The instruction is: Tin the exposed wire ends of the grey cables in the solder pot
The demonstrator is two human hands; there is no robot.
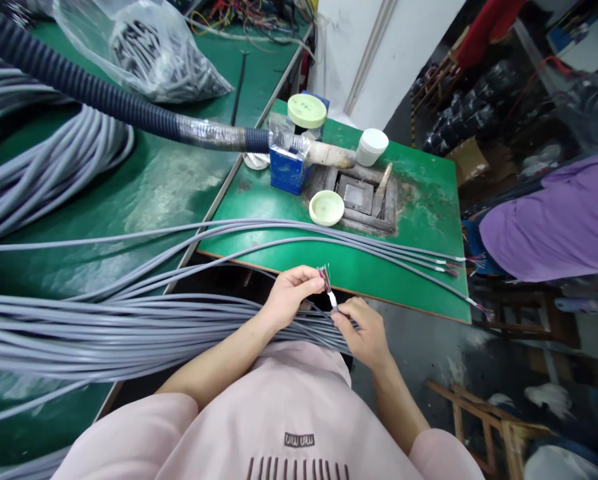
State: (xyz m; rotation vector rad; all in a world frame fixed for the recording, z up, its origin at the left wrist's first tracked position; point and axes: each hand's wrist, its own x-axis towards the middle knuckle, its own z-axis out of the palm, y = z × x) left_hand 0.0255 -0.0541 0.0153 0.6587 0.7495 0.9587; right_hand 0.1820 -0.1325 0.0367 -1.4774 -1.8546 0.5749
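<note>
The left hand [295, 295], forearm slanting inward, pinches colored wires [325, 275] between thumb and fingers; the right hand [365, 331], forearm angled upward, pinches the gray cable [334, 308] just below its white band [332, 299], between both hands, near the tabletop's [423, 207] front edge.

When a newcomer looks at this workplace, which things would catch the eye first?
Probably the thick dark hose, sweeping from the upper left corner to the blue block on the right-hand green table. Then the grey cable bundle along the lower left. Near the centre, the left grip pinches coloured wires, the right grip their cable end.
</note>
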